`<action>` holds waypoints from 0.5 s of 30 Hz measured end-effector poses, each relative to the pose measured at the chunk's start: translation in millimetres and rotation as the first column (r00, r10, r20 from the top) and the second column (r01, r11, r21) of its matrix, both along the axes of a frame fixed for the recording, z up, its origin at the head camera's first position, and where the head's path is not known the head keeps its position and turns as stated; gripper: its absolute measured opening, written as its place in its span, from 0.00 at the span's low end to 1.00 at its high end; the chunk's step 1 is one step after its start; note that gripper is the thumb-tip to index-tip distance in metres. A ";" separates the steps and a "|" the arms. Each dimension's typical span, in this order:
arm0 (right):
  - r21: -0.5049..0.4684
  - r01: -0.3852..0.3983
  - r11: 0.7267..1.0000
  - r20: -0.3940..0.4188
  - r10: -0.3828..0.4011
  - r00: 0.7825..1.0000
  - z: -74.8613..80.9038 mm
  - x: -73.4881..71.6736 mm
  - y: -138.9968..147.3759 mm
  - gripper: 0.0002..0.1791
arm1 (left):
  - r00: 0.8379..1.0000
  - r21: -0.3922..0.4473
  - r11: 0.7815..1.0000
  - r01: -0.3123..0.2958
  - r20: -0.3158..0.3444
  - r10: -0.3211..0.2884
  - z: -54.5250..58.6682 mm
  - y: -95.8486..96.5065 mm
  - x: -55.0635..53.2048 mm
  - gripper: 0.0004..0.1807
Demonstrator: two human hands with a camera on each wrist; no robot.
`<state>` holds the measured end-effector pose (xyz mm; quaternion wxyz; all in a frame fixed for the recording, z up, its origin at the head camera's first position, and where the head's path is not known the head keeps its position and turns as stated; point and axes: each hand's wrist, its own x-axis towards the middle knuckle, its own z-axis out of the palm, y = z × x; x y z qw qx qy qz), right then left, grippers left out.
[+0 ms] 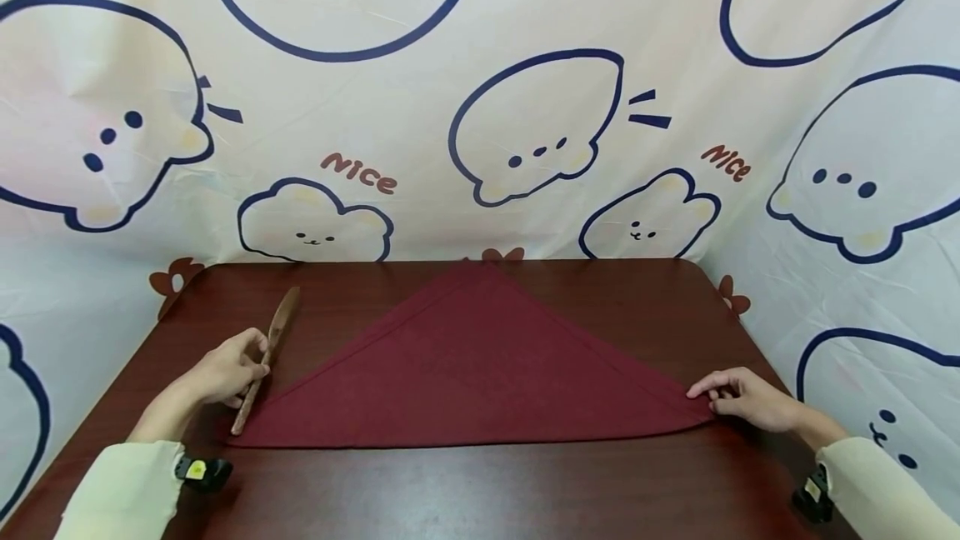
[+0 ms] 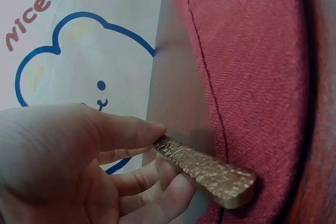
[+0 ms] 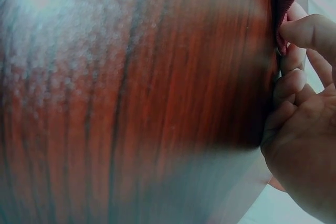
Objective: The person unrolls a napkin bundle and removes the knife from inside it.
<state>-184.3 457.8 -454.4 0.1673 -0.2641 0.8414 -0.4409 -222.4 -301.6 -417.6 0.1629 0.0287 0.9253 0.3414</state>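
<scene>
A dark red cloth (image 1: 465, 365) lies folded in a triangle on the table, its point at the back and its long edge towards me. My left hand (image 1: 228, 369) pinches a slim table knife (image 1: 281, 319) between thumb and fingers. The knife slants over the cloth's left corner, and its gold-brown handle (image 2: 205, 169) has a rough, hammered look. At the opposite corner, my right hand (image 1: 753, 402) pinches the cloth between thumb and fingers. In the right wrist view the gripped cloth edge (image 3: 289, 3) shows beside the thumb.
The dark brown wooden table (image 1: 480, 490) has a glossy top. Behind it and along both sides hangs a pale sheet (image 1: 420, 115) printed with blue-outlined cartoon animals. Each forearm wears a light sleeve and a black wrist camera (image 1: 204, 473).
</scene>
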 end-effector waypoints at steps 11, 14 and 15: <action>-0.011 -0.008 1.000 0.005 0.008 1.000 -1.8 -1.8 0.5 0.14 | 1.000 0.080 0.997 -0.014 -0.020 0.015 11.8 2.2 -1.8 0.12; -0.014 -0.009 1.000 0.012 0.009 1.000 -0.9 -1.5 0.5 0.14 | 0.999 0.153 0.988 -0.011 -0.031 0.016 10.9 6.1 -2.4 0.14; -0.013 -0.008 1.000 0.012 0.008 1.000 -0.6 -1.5 0.6 0.13 | 0.999 0.180 0.984 -0.006 -0.037 0.013 10.5 8.1 -2.5 0.14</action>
